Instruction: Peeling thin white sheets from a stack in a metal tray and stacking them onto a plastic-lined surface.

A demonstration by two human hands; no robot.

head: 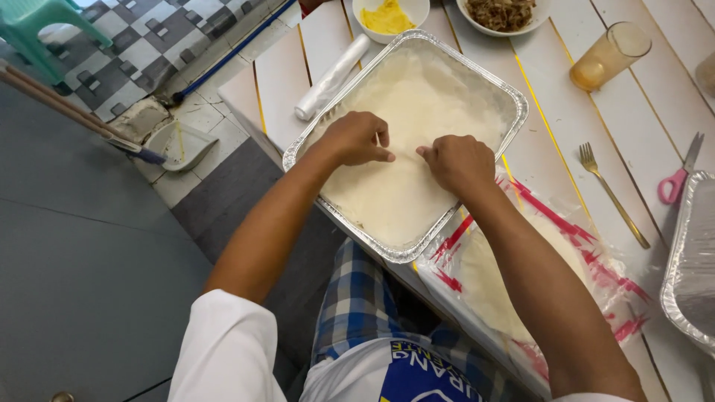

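On the tiled floor at the far left lie a broom handle and a dustpan. On the white slatted table a roll of clear plastic film lies just beside the left rim of a square foil tray, which holds a pale sheet of dough spread across its whole bottom. The left hand rests on the dough, fingers curled and pinching its surface; the right hand does the same just beside it, fingertips nearly meeting. Under the right forearm lies a plastic bag with red print holding more pale sheets. Further right sit a gold fork, a glass of amber drink, pink-handled scissors and a second foil tray.
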